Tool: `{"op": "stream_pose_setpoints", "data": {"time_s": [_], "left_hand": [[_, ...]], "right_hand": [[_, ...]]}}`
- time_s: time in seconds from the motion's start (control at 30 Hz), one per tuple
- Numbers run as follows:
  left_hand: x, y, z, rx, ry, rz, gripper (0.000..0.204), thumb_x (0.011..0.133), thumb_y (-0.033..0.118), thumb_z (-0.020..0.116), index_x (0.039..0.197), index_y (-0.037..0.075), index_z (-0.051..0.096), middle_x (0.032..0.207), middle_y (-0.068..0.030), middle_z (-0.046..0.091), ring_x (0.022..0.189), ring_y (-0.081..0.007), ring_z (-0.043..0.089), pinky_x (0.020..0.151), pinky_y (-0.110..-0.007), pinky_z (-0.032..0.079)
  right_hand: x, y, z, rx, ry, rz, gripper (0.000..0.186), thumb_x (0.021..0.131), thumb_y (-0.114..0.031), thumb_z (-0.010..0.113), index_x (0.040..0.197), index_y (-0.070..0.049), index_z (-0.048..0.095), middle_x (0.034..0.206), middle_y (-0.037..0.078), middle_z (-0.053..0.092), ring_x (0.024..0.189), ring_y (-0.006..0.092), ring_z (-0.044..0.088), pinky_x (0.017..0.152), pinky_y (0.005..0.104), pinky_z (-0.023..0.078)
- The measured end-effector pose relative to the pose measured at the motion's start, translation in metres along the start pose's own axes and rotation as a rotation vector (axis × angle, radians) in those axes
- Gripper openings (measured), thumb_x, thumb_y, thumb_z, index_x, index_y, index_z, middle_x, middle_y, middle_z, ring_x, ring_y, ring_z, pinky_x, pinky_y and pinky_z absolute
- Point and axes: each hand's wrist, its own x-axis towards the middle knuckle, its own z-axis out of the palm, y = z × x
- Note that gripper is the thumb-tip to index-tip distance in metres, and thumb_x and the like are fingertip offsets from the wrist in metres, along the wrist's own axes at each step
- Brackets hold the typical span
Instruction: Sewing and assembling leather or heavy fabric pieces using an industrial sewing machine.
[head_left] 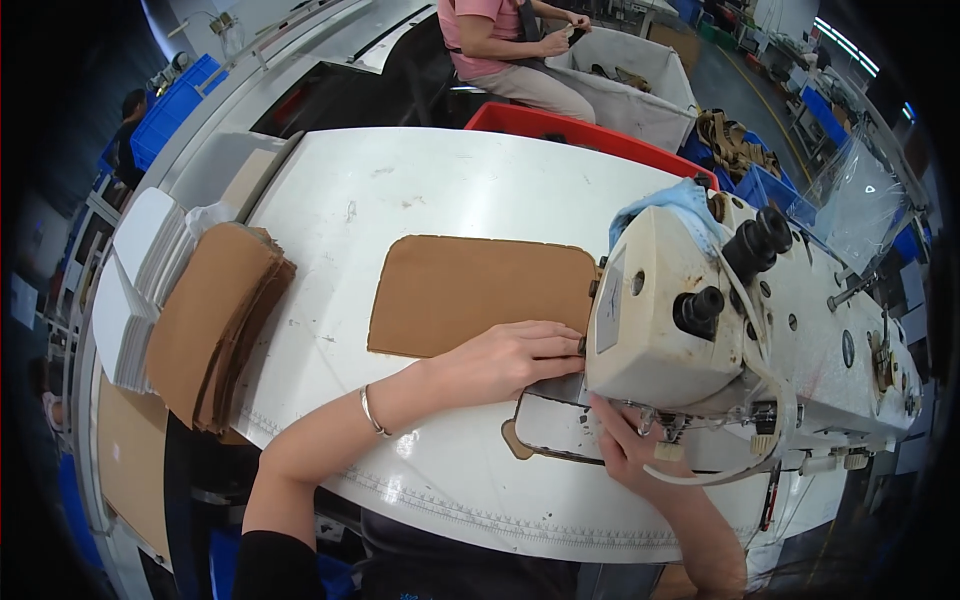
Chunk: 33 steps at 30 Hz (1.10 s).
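Observation:
A flat brown fabric panel (pixel 480 288) with rounded corners lies on the white sewing table, its right edge reaching the head of a white sewing machine (pixel 665 310). My left hand (pixel 525 355) rests palm down on the panel's near right corner, fingers stretched toward the machine head, which hides what lies just beyond the fingertips. Below the machine head, my right hand (pixel 630 440) lies on the metal bed plate (pixel 560 425) with a finger extended. The head and a pale hose cover part of this hand. The needle area is hidden.
On the left stand a stack of brown fabric panels (pixel 215 320) and a stack of white sheets (pixel 150 250). A light blue cloth (pixel 670 210) drapes over the machine. Beyond the table are a red tray (pixel 570 138), a white bin (pixel 640 75) and a seated person in pink (pixel 490 40).

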Motion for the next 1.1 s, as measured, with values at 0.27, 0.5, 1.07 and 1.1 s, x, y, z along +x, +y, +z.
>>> {"op": "stream_pose_setpoints", "data": {"time_s": [0.27, 0.5, 1.07, 1.1], "left_hand": [[-0.005, -0.003, 0.011, -0.019, 0.149, -0.150, 0.031, 0.090, 0.012, 0.059, 0.118, -0.001, 0.062, 0.127, -0.0140, 0.058, 0.123, -0.0287, 0.051, 0.103, -0.039, 0.042], [-0.010, -0.013, 0.009, 0.448, 0.387, -0.434, 0.044, 0.089, 0.028, 0.063, 0.121, -0.002, 0.058, 0.129, -0.0124, 0.056, 0.115, -0.0296, 0.053, 0.097, -0.040, 0.043], [-0.108, 0.092, -0.066, -0.170, -0.587, -0.359, 0.049, 0.081, 0.008, 0.068, 0.125, 0.026, 0.062, 0.152, -0.0046, 0.032, 0.145, -0.0365, 0.015, 0.116, -0.059, 0.012], [-0.110, 0.108, -0.061, -0.258, -0.621, -0.298, 0.044, 0.081, 0.008, 0.067, 0.122, 0.025, 0.064, 0.152, -0.0033, 0.033, 0.145, -0.0352, 0.014, 0.115, -0.060, 0.012]], "right_hand": [[0.000, 0.004, -0.001, 0.134, 0.008, -0.031, 0.039, 0.072, -0.003, 0.062, 0.111, -0.008, 0.063, 0.074, 0.003, 0.052, 0.058, 0.0175, 0.053, 0.053, 0.0289, 0.046], [0.001, -0.001, -0.011, 0.026, -0.026, -0.109, 0.035, 0.073, -0.004, 0.063, 0.108, -0.005, 0.061, 0.083, 0.002, 0.056, 0.067, 0.0148, 0.056, 0.056, 0.0266, 0.047], [-0.145, 0.009, -0.108, -0.466, 0.002, 0.789, 0.032, 0.088, -0.014, 0.063, 0.113, 0.005, 0.061, 0.105, 0.019, 0.057, 0.095, 0.0344, 0.055, 0.081, 0.0424, 0.046], [-0.162, 0.017, -0.110, -0.545, -0.022, 0.872, 0.033, 0.089, -0.014, 0.062, 0.114, 0.007, 0.060, 0.108, 0.019, 0.056, 0.097, 0.0347, 0.054, 0.082, 0.0425, 0.046]]}}
